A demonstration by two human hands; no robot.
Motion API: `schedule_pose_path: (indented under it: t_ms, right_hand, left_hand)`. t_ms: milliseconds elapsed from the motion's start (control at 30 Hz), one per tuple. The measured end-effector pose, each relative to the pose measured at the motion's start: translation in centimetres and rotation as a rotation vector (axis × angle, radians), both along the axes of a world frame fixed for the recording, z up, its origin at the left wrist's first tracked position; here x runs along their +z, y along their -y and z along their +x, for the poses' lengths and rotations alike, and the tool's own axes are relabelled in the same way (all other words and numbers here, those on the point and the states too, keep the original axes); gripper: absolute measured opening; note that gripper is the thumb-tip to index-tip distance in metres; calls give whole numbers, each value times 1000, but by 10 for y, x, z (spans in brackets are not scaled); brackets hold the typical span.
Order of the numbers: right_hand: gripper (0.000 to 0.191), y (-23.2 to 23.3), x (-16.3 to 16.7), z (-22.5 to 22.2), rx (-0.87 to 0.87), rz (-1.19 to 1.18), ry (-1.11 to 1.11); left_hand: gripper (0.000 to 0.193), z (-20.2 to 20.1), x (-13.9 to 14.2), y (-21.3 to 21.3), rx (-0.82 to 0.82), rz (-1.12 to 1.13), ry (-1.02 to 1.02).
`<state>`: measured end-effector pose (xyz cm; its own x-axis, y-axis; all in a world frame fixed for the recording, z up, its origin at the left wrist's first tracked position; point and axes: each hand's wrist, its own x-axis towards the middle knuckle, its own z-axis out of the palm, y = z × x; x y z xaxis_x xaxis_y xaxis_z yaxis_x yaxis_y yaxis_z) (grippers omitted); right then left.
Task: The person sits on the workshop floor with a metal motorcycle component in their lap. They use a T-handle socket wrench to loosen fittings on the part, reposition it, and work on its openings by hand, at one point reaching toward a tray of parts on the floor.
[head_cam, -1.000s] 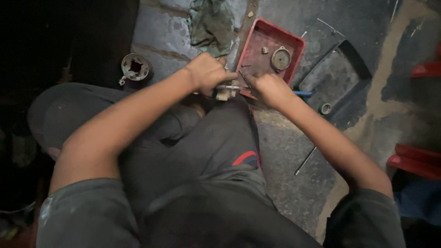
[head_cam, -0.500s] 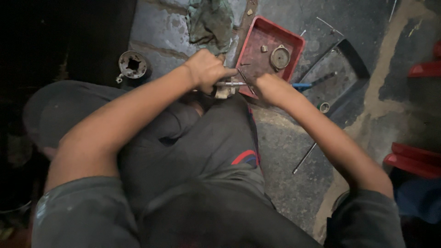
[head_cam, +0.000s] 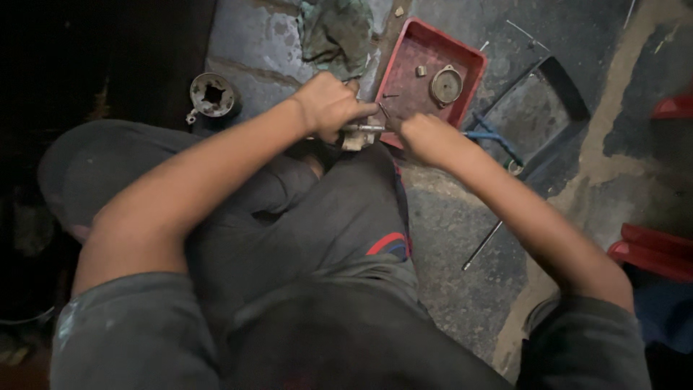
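The red rectangular plastic tray [head_cam: 404, 79] lies on the grey concrete floor [head_cam: 462, 217]. It contains a round grey metal cap [head_cam: 446, 85] and a small metal nut [head_cam: 421, 71], well apart from each other. My left hand [head_cam: 328, 107] is fisted around a small pale metal part [head_cam: 355, 136] just at the tray's near edge, above my knee. A thin metal rod [head_cam: 368, 128] runs from it horizontally, its long axis left to right, toward my right hand [head_cam: 426, 137], which is closed; what it grips I cannot tell.
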<state>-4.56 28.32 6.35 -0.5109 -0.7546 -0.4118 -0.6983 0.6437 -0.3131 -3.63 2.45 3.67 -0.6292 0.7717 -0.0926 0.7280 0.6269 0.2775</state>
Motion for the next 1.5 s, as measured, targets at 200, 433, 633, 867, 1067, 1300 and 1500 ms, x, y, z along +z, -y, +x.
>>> schedule_pose_path:
  t_ms: [200, 433, 633, 867, 1067, 1300, 1500]
  right_hand:
    - [16, -5, -9, -1, -56, 61, -10]
    - [13, -5, -17, 5, 57, -149, -198]
    - [23, 0, -21, 26, 24, -162, -342]
    - [56, 17, -27, 31, -234, -323, -192]
    - [40, 18, -30, -13, -515, -595, 315]
    - [71, 111, -86, -135, -484, -120, 20]
    - [33, 166, -124, -152, -272, 124, -74]
  left_hand:
    - [80, -1, -3, 0, -3, -5, 7]
    - [81, -1, 1, 0, 15, -26, 18]
    - [81, 0, -4, 3, 4, -26, 24]
    - [91, -2, -6, 6, 36, -25, -16]
    - [98, 0, -16, 8, 29, 7, -19]
    - [47, 1, -38, 4, 59, -3, 156]
    - [70, 0, -30, 13, 62, 160, 49]
